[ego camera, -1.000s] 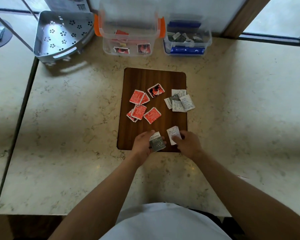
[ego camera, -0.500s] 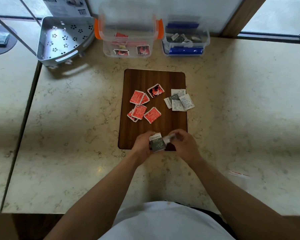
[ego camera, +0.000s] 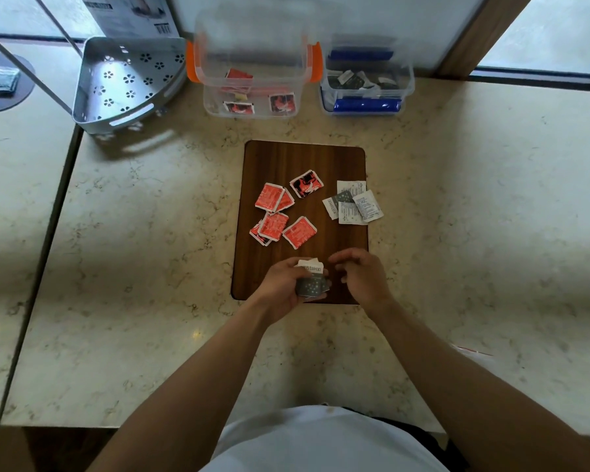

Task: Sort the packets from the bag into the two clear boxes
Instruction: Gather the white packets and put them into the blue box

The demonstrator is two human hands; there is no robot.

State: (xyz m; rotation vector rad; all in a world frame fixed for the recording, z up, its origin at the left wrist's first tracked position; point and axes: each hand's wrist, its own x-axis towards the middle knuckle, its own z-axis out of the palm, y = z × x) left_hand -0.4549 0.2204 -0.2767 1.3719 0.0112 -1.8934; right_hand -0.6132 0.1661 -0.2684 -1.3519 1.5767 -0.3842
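1. Packets are the subject here, and they lie on the worktop [ego camera: 474,216], a pale marble surface. Most of them rest on the dark wooden board [ego camera: 304,158] in the centre.
2. The orange-handled clear box [ego camera: 252,107] stands at 12 o'clock from the board and holds some red packets. The blue-handled clear box [ego camera: 365,93] is beside it, at 1 o'clock, and holds grey and white ones. A grey perforated basket [ego camera: 123,83] stands at 10 o'clock.
3. The red packets [ego camera: 280,212] lie in a loose group on the board's left half. The white and grey packets [ego camera: 353,206] overlap in a small heap at 2 o'clock from the board's centre.
4. The left hand [ego camera: 283,284], at 6 o'clock on the board, holds a small stack of grey packets [ego camera: 310,277] with curled fingers.
5. The right hand [ego camera: 361,277] is just beside the stack; its grip is loose, with relaxed fingers holding nothing.
6. A second ago the right hand pinched a white packet near the board's lower edge. Half a second ago it brought this packet to the stack. Now that packet is with the stack and the right hand is free.
7. In my judgement the person is collecting the grey and white kind in one hand, probably for the blue-handled box. The heap and all red packets are not yet sorted.
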